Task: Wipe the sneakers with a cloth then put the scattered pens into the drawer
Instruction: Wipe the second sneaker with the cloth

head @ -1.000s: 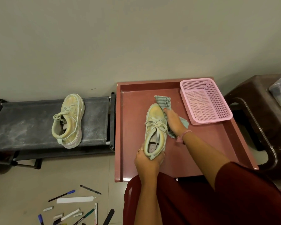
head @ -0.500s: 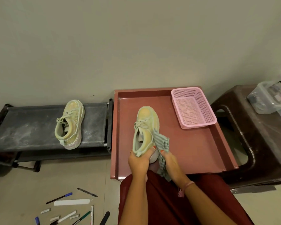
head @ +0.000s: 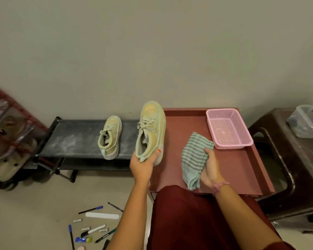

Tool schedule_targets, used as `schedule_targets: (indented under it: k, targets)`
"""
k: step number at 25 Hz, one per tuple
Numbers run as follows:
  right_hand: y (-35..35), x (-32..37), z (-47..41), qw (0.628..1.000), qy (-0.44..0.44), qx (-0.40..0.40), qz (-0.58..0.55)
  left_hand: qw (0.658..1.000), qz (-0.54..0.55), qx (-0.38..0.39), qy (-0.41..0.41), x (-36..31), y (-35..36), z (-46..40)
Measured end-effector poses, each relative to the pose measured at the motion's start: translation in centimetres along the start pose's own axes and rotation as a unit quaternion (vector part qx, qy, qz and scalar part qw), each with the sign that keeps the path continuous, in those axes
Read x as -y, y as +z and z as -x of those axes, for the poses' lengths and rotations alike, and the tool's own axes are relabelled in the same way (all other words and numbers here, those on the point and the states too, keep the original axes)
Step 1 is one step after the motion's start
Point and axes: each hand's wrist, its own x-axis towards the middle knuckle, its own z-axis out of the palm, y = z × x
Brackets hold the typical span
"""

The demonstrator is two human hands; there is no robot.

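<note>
My left hand (head: 143, 165) grips the heel of a pale green sneaker (head: 151, 130) and holds it in the air over the left edge of the red tray-like table (head: 242, 168). The second sneaker (head: 110, 137) lies on the low black rack (head: 74, 139) to the left. A striped green cloth (head: 194, 156) hangs from my right hand (head: 210, 168), which holds it above the red surface. Several pens and markers (head: 96, 226) lie scattered on the floor at the lower left.
A pink plastic basket (head: 228, 129) stands at the table's back right corner. A dark brown stool (head: 293, 159) with a clear plastic box (head: 305, 121) is on the right. A red shoe rack (head: 9, 138) with footwear stands at the far left.
My left hand has carried the sneaker up and to the left, toward the black rack. My right hand has drawn the cloth away from the shoe to the right.
</note>
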Motion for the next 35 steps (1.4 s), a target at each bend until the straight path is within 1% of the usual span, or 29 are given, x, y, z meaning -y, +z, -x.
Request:
schedule_targets:
  k: [3,7,9,11,16,19,22,26,33,35]
  targets:
    - [0.9,0.2,-0.3,0.999,0.007,-0.001,-0.049,0.997,-0.043,-0.046,0.044,-1.3,-2.3,-3.7]
    - [1.9,-0.6,-1.5,0.997,0.025,-0.006,-0.068,0.99,-0.105,-0.091,0.024,0.2,-3.5,-8.3]
    - [2.2,-1.2,-2.1,0.997,0.033,-0.007,-0.066,0.988,-0.118,-0.1,-0.009,1.7,-3.3,-9.8]
    - [2.2,-1.5,-2.7,0.997,0.04,-0.008,-0.066,0.986,-0.125,-0.105,-0.024,3.1,-3.1,-10.6]
    - [1.4,-1.9,-3.6,0.996,0.058,0.01,-0.064,0.981,-0.171,-0.092,-0.01,5.3,-3.0,-13.2]
    - [1.2,-2.5,-3.8,0.997,0.059,0.011,-0.053,0.982,-0.165,-0.095,-0.018,6.5,-3.2,-14.0]
    - [1.4,-3.2,-3.9,0.997,0.058,0.013,-0.048,0.986,-0.135,-0.095,-0.012,7.6,-3.7,-14.2]
    - [1.4,-3.9,-4.4,0.997,0.065,0.007,-0.037,0.992,-0.11,-0.06,0.018,7.7,-3.4,-15.2]
    - [1.0,-4.4,-4.8,0.997,0.066,-0.011,-0.037,0.989,-0.11,-0.095,0.013,7.8,-2.9,-14.5]
    - [1.0,-4.5,-4.7,0.997,0.066,-0.012,-0.036,0.989,-0.114,-0.094,0.016,7.5,-2.9,-14.4]
